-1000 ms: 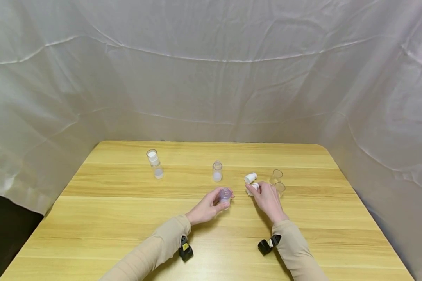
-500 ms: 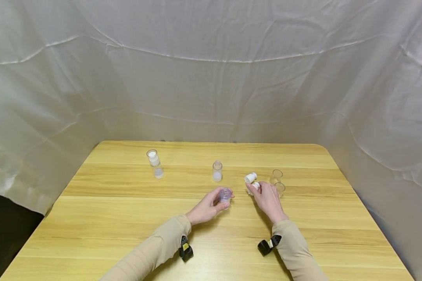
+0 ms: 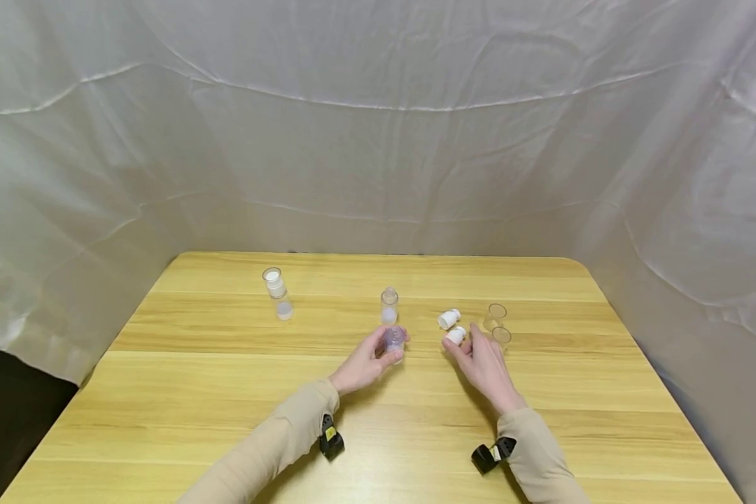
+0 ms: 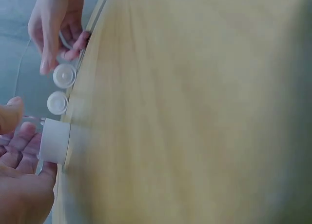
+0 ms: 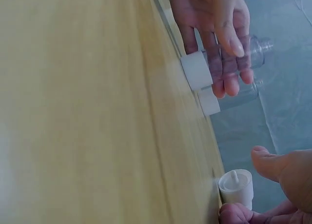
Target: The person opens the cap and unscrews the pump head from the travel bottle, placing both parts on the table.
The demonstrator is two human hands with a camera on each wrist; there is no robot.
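Note:
My left hand (image 3: 367, 358) holds a small clear bottle (image 3: 395, 339) with a white base, thumb on one side and fingers round the other. In the right wrist view the fingers show through the clear wall of this bottle, and its white base (image 5: 197, 71) sits at the table surface. My right hand (image 3: 484, 364) is beside the nearer white pump head (image 3: 456, 336), which lies on its side. Thumb and fingers stand apart around it. The right wrist view shows the inner stem of that pump head (image 5: 236, 187). A second white pump head (image 3: 449, 319) lies just behind.
Another clear bottle (image 3: 388, 311) with a white base stands behind the left hand. Two clear caps (image 3: 495, 317) stand right of the pump heads. A capped pump bottle (image 3: 277, 290) stands at the back left. Grey cloth (image 3: 378, 161) hangs behind the wooden table (image 3: 195, 399).
My left hand has moved slightly back and left with the bottle. The right hand has loosened from the nearer pump head, its fingers spreading, and that pump head now shows more fully.

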